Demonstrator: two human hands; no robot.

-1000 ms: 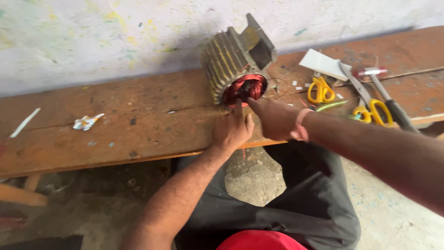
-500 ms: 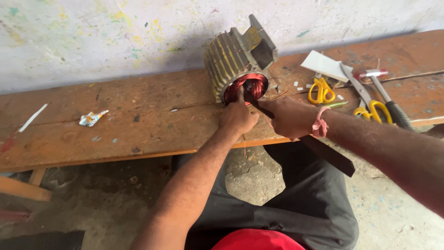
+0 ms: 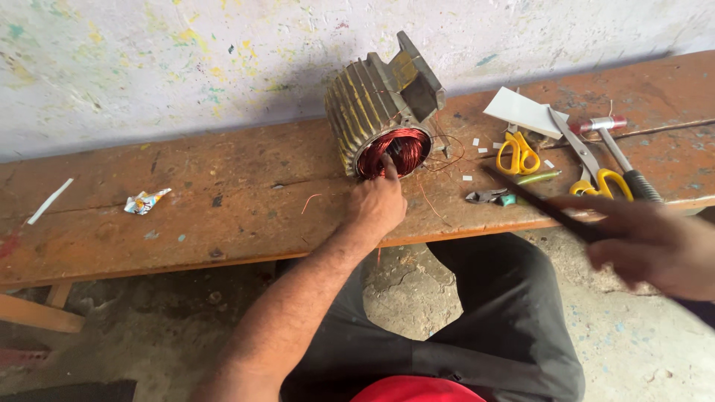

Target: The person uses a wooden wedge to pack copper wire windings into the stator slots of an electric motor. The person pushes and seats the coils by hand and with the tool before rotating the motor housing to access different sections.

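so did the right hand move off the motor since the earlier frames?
Yes. The right hand pulled back right, away from the motor stator, holding a thin dark tool.

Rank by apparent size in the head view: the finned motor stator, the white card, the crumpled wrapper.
1. Finned motor stator, touched by the left hand
2. White card
3. Crumpled wrapper
All lie on the bench, so the ranking is safe.

The left arm stretches forward, its left hand (image 3: 378,202) loosely curled with one finger extended ahead. The right hand (image 3: 649,242) is drawn back low, blurred, fingers pinched closed.
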